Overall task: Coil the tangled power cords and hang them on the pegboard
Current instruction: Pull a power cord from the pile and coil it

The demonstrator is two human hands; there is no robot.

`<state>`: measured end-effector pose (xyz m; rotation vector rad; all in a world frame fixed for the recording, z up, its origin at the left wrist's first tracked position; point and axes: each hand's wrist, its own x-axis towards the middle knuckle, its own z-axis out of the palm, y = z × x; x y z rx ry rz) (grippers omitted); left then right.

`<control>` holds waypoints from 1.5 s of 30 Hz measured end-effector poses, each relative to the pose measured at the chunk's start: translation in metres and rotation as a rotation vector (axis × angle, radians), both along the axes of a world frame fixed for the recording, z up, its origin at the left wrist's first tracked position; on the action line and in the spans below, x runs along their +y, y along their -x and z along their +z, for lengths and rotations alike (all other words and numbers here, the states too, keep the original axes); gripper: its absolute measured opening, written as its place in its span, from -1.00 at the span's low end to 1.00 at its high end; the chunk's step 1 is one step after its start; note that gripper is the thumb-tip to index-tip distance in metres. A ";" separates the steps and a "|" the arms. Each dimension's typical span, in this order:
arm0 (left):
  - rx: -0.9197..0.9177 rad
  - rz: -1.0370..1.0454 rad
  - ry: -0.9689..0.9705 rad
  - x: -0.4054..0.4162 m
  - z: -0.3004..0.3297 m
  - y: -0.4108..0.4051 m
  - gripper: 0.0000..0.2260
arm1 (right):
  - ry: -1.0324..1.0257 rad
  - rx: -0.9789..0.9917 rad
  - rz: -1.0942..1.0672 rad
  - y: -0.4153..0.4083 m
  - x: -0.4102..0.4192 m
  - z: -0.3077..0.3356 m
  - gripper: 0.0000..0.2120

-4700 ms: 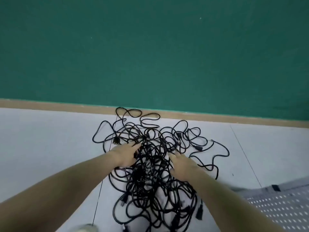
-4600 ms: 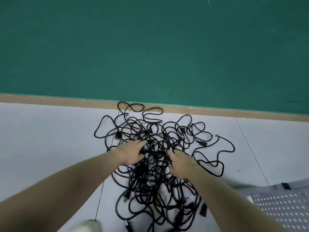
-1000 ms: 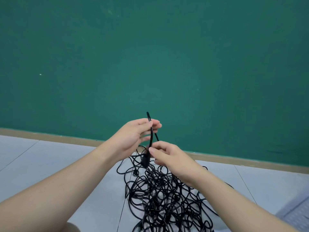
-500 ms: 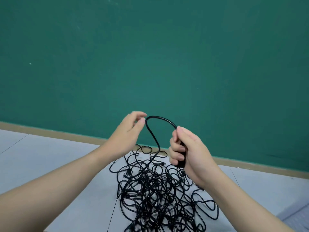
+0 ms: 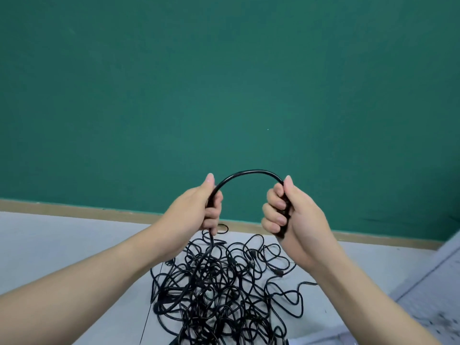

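A tangled heap of black power cords lies on the pale floor in front of me. One black cord is lifted out of the heap and arches between my hands at chest height. My left hand grips it where it drops down into the tangle. My right hand is closed in a fist round the cord's plug end, whose dark tip shows below the fingers.
A green wall with a tan skirting strip stands close behind the heap. A pale perforated pegboard lies flat on the floor at the lower right. The floor is light grey tile.
Both hands went from pressing into the heap on the floor to lifting one cord. In the last half second they moved apart, widening the arch, and the left hand closed round the cord.
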<state>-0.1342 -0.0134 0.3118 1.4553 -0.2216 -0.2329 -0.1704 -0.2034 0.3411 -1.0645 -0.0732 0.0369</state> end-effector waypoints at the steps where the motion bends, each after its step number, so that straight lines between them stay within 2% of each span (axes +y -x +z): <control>1: 0.012 -0.020 -0.012 0.000 0.000 -0.001 -0.55 | -0.044 0.004 -0.031 0.000 -0.005 0.003 -0.68; 5: -0.143 -0.163 -0.400 0.005 -0.005 0.001 -0.59 | -0.198 0.030 -0.161 -0.004 -0.024 0.009 -0.67; 7: -0.137 -0.174 -0.493 0.005 -0.011 0.001 -0.59 | -0.247 0.031 -0.200 -0.005 -0.029 0.008 -0.67; 9: -0.083 -0.129 -0.497 0.006 -0.014 -0.001 -0.60 | -0.211 0.022 -0.236 -0.005 -0.030 0.005 -0.67; 11: -0.001 -0.113 -0.414 0.006 -0.011 -0.002 -0.62 | -0.100 0.010 -0.259 -0.004 -0.029 0.002 -0.68; 14: 0.051 -0.171 -0.253 0.005 -0.003 0.003 -0.64 | 0.073 0.006 -0.207 -0.002 -0.022 -0.006 -0.71; 16: 0.047 -0.208 -0.210 0.001 0.001 0.009 -0.63 | 0.193 0.029 -0.149 0.000 -0.016 -0.012 -0.67; 20: 0.015 -0.288 -0.287 -0.009 0.003 0.018 -0.60 | 0.381 0.045 -0.024 0.005 -0.004 -0.022 -0.59; 26: 0.012 -0.337 -0.407 -0.017 0.002 0.028 -0.55 | 0.404 0.088 0.123 0.007 0.004 -0.023 -0.53; 31: -0.055 -0.376 -0.501 -0.019 -0.002 0.027 -0.45 | 0.217 0.221 0.152 0.006 0.005 -0.023 -0.59; 34: -0.169 -0.404 -0.653 -0.015 -0.001 0.028 -0.36 | 0.072 0.265 0.137 0.005 0.003 -0.020 -0.66; 37: -0.257 -0.408 -0.852 -0.006 0.000 0.023 -0.33 | 0.025 0.269 0.053 0.000 -0.005 -0.019 -0.69; 41: -0.276 -0.355 -0.993 0.013 -0.001 0.012 -0.40 | -0.158 0.293 -0.036 -0.007 -0.018 -0.019 -0.70; 45: -0.294 -0.325 -0.991 0.032 0.001 0.004 -0.47 | -0.345 0.290 -0.103 -0.013 -0.033 -0.019 -0.73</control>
